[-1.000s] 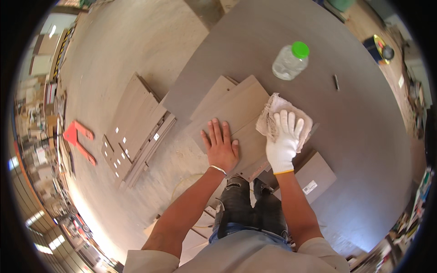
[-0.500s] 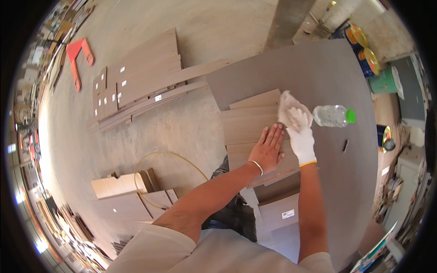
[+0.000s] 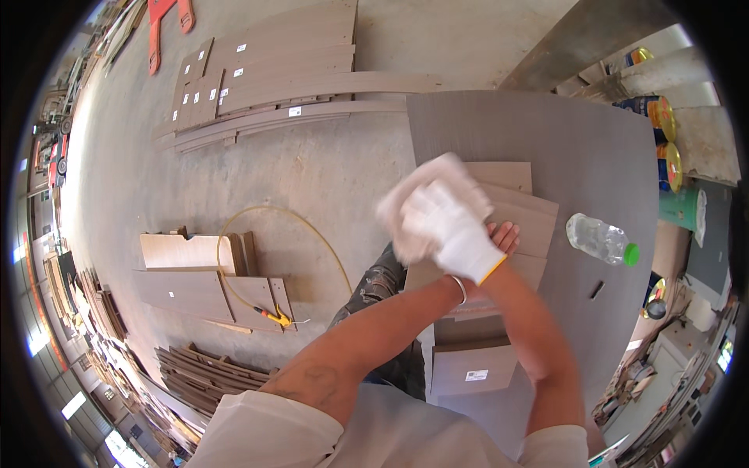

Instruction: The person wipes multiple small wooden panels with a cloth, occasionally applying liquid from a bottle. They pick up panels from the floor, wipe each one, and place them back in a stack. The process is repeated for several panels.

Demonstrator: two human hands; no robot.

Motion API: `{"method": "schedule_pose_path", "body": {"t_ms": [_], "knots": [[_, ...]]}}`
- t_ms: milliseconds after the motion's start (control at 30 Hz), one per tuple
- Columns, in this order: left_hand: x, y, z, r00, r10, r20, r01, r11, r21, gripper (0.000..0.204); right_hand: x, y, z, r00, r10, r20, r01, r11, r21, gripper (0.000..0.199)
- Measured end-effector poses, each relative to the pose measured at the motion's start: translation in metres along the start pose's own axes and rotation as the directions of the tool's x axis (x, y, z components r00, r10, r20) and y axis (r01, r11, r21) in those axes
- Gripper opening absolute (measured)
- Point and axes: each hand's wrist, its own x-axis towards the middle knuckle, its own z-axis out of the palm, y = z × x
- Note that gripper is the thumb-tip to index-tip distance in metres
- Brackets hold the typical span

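The gloved right hand (image 3: 452, 230) clutches a white cloth (image 3: 413, 203), now lifted above the stacked wood panels (image 3: 515, 203) instead of pressed on them. The bare left hand (image 3: 499, 238) lies flat on the panels beneath it, fingers spread, left of the plastic bottle (image 3: 601, 240).

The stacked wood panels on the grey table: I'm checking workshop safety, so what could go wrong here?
The right hand, gloved and holding a white cloth, crosses over the bare left hand on the wood panels; the loose stack might slide. The plastic bottle lies on its side nearby and could get knocked and roll. The yellow hose looping across the floor is a trip hazard.
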Motion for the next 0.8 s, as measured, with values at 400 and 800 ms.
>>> {"method": "schedule_pose_path", "body": {"t_ms": [400, 800], "knots": [[-0.002, -0.001, 0.002, 0.999, 0.030, -0.037, 0.015, 0.536, 0.844, 0.071, -0.013, 0.020, -0.001, 0.996, 0.040, -0.081, -0.044, 0.998, -0.051, 0.046], [0.012, 0.014, -0.056, 0.942, -0.004, 0.336, -0.029, 0.995, 0.092, 0.069, -0.135, 0.046, -0.017, 0.559, 0.747, -0.359, -0.574, 0.661, 0.483, 0.047]]}}
